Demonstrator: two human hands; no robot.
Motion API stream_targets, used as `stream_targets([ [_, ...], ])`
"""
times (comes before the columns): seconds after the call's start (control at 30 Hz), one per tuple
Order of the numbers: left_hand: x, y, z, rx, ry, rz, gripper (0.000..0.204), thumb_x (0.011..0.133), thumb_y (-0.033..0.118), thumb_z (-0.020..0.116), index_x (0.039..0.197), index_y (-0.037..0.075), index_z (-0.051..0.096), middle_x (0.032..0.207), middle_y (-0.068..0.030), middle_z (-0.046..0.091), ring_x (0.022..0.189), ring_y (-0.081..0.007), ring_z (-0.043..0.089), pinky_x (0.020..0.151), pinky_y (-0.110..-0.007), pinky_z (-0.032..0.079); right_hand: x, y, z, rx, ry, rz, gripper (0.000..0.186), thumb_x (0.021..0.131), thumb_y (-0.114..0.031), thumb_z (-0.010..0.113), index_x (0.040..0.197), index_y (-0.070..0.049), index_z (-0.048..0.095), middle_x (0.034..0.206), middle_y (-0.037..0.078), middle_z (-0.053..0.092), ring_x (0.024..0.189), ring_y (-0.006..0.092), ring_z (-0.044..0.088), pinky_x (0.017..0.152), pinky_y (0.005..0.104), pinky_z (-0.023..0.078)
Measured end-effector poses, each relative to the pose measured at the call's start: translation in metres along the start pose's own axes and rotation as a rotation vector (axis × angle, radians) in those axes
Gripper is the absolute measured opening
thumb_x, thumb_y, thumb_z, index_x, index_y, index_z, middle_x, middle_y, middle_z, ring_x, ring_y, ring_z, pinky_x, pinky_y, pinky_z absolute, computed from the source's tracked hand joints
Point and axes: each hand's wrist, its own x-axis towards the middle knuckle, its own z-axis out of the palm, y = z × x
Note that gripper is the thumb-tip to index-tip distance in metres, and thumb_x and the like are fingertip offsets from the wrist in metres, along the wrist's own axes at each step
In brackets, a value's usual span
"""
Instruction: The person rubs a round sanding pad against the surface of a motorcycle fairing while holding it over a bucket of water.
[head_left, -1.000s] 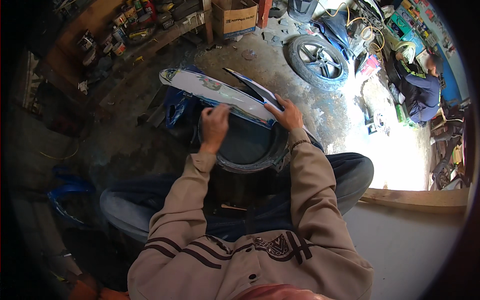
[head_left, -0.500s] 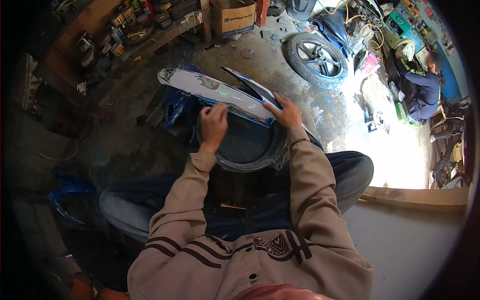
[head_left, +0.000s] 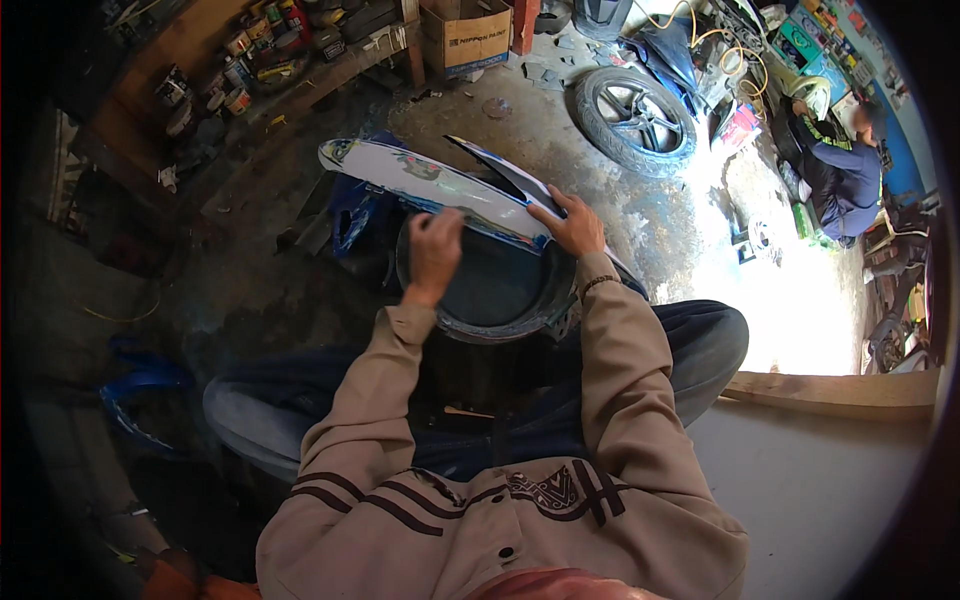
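A long white motorcycle body panel (head_left: 455, 188), with coloured patches and a scuffed blue lower edge, lies slanted across the top of a dark round tub (head_left: 490, 290). Its forked right part is in the grip of my right hand (head_left: 577, 228), thumb on the near face and fingers over the upper edge. My left hand (head_left: 435, 258) is at the panel's lower edge, over the tub's left rim. Its fingers are curled together and slightly blurred; whatever they hold, if anything, is hidden.
Blue plastic parts (head_left: 358, 215) sit behind the tub's left side, and a blue fairing piece (head_left: 145, 390) lies at far left. A wheel with a tyre (head_left: 635, 122) rests on the floor beyond. Cans crowd a wooden shelf beside a cardboard box (head_left: 465, 40). Another person (head_left: 840, 170) sits at far right.
My left hand has shifted slightly to the right along the panel's lower edge, its fingers more blurred. My right hand keeps its grip, and the panel has hardly moved.
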Motion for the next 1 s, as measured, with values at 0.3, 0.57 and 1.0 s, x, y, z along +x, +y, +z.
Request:
stream_targets([
  [0.3, 0.006, -0.024, -0.011, 0.073, -0.029, -0.035, 0.015, 0.104, 0.015, 0.067, 0.113, 0.009, 0.076, 0.115, -0.0067, 0.080, 0.111, -0.0249, 0.074, 0.103, -0.047, 0.045, 0.001, 0.001, 0.001, 0.004, 0.012, 0.001, 0.086, 0.085, -0.081, 0.070, 0.150, -0.024, 0.067, 0.136, 0.016, 0.072, 0.125, 0.0377, 0.069, 0.107, 0.0484, 0.052],
  [0.57, -0.021, 0.028, 0.032, 0.013, -0.110, 0.353, 0.015, 0.104, 0.016, 0.065, 0.113, 0.010, 0.075, 0.117, -0.0083, 0.078, 0.115, -0.0242, 0.073, 0.106, -0.049, 0.044, 0.001, 0.001, -0.001, 0.013, -0.029, 0.020, 0.087, 0.085, -0.081, 0.070, 0.150, -0.024, 0.067, 0.139, 0.017, 0.070, 0.127, 0.0384, 0.068, 0.109, 0.0489, 0.052],
  [1.0, -0.009, 0.013, 0.015, 0.073, -0.093, 0.056, 0.015, 0.106, 0.015, 0.061, 0.112, 0.009, 0.073, 0.114, -0.0083, 0.075, 0.113, -0.0241, 0.070, 0.105, -0.049, 0.041, 0.001, -0.001, 0.000, 0.007, -0.011, 0.025, 0.085, 0.085, -0.081, 0.071, 0.150, -0.025, 0.068, 0.137, 0.016, 0.071, 0.127, 0.0382, 0.068, 0.109, 0.0491, 0.052],
])
